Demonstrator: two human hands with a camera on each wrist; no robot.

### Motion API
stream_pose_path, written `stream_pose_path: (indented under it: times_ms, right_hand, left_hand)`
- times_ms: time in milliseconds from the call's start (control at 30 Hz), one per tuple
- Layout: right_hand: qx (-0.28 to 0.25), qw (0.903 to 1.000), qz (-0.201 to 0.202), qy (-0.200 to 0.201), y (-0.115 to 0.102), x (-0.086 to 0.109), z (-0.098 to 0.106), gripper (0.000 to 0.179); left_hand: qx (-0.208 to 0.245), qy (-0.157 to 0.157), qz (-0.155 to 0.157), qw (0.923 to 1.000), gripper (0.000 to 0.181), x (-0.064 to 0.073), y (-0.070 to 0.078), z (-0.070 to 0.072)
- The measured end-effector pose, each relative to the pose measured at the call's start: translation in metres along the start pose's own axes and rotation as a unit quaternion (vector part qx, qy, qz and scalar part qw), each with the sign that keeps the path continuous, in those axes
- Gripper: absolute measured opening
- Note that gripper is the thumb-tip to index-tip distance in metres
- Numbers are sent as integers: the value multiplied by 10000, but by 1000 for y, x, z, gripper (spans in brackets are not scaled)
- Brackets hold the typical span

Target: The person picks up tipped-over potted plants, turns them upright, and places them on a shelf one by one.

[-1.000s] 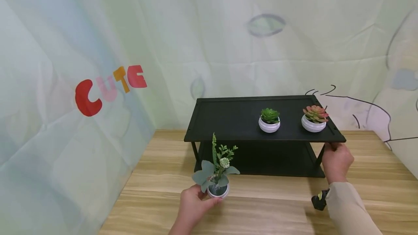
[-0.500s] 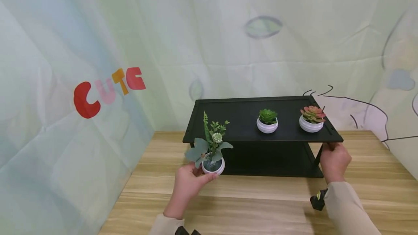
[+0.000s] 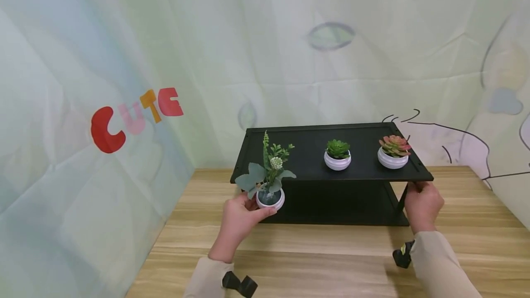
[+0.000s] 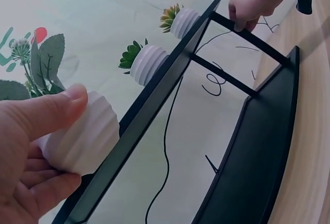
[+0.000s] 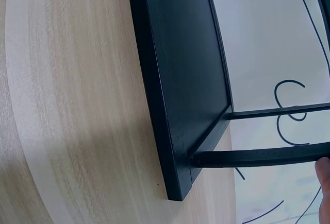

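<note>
My left hand (image 3: 238,224) holds an artificial potted plant (image 3: 270,183) by its ribbed white pot (image 4: 85,136), thumb on one side and fingers on the other. The plant has grey-green leaves, green sprigs and a pale round flower. It is upright at the front left edge of a black two-tier shelf (image 3: 306,148); whether the pot touches the top board is hard to tell. At the other end, my right hand (image 3: 424,203) grips the shelf's front right leg (image 5: 258,157) just under the top board. Some of its fingers are hidden behind the leg.
On the top board stand a green succulent (image 3: 337,156) in a white pot and, to its right, a reddish succulent (image 3: 393,151) in another. The shelf sits on a wood-grain table (image 3: 323,261), with a printed cloth (image 3: 265,59) hanging behind and at left.
My left hand has carried the potted plant up and forward from above the table to the shelf's top front left edge. My right hand has kept its grip on the leg.
</note>
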State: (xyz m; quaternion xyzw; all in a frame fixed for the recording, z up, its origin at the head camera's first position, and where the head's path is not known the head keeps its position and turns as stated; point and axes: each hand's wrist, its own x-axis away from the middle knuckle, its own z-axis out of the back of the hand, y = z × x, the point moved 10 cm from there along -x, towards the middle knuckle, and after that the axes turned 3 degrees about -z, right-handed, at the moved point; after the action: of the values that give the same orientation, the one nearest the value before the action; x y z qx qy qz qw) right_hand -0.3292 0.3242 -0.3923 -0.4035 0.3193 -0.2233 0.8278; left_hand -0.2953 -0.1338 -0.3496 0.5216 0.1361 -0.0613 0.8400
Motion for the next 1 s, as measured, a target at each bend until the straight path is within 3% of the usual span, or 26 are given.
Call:
stream_pose_path:
  times_ms: [467,1000]
  right_hand:
    - [-14,9997,185,133,0,1,2,21]
    - [37,9993,297,224,-2,0,2,20]
  left_hand:
    - [102,-91,-36,9999,44,-25,11,6]
    - [-109,-71,-62,9999,40,-54,13,9]
